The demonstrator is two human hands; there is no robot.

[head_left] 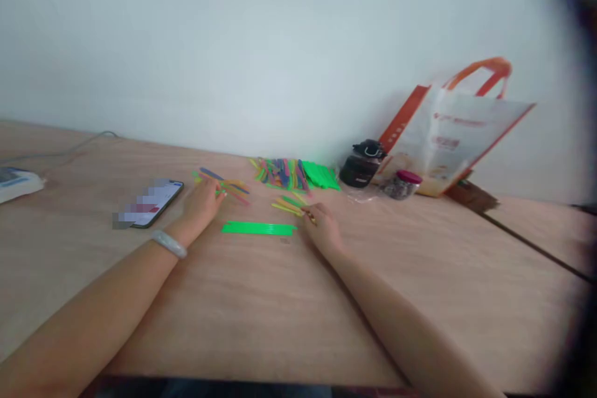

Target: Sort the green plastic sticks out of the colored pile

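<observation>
Thin coloured sticks lie in several groups on the table. My left hand [204, 200], wearing a pale bangle, is closed over a loose mixed bunch of sticks [239, 187] in blue, orange, pink and green; its fingertips are partly hidden and blurred. Yellow and green sticks [285, 206] poke out leftward from my right hand [324, 228], whose fingers are pinched on their ends. Between and just in front of both hands is a neat row of bright green sticks [258, 228], laid side by side.
By the wall lie a mixed pile of sticks [280, 173] and a green stack [321, 175]. Right of them stand a black bottle [359, 169], a red-lidded jar [403, 185] and a white-and-orange bag [448, 137]. A phone [156, 202] lies left of my left hand.
</observation>
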